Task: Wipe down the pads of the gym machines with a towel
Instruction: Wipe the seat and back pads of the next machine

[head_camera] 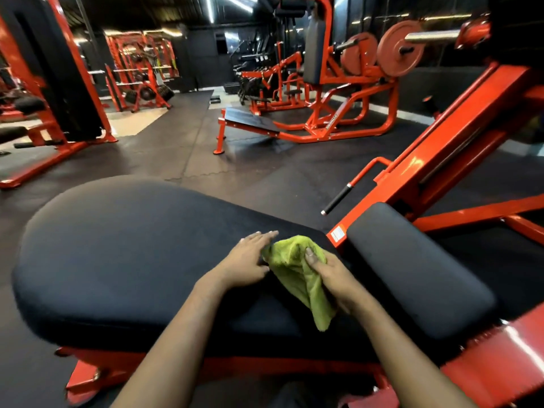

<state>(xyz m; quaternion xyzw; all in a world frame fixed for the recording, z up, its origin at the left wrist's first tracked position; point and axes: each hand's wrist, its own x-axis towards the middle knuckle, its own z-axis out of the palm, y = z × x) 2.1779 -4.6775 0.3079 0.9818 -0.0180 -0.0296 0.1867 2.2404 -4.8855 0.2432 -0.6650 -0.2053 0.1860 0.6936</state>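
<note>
Lime-green cloth, the towel (297, 272), is sitting bunched in the right hand (332, 278). The thumb is pressing down across the top of it while the fingers are curling round it from beneath, and a loose tail of fabric is trailing toward five o'clock below the fist.

The left hand (245, 260) is lying flat at nine o'clock of the towel. Its fingers are staying straight and close together, pointing toward one o'clock, and its inner edge is touching the cloth while gripping nothing.

Both hands and the towel are resting on the wide black pad (117, 254), near its narrower end on the three o'clock side. The pad's broad, rounded end is spreading away toward nine and ten o'clock.

At three o'clock of the towel, a smaller black pad (412, 269) is lying at a slant, close by but apart from the cloth. A red frame (459, 136) is rising from between the two pads toward one o'clock. It is carrying a white sticker (337, 234) at its foot, and a black-gripped handle (338, 198) is jutting from it toward seven o'clock.

Farther out, dark rubber floor (176, 160) is stretching toward twelve o'clock, where another red machine (338, 113) is standing with a low black bench (250, 120) in front of it. Red weight plates (400, 48) are hanging on a bar at one o'clock.
</note>
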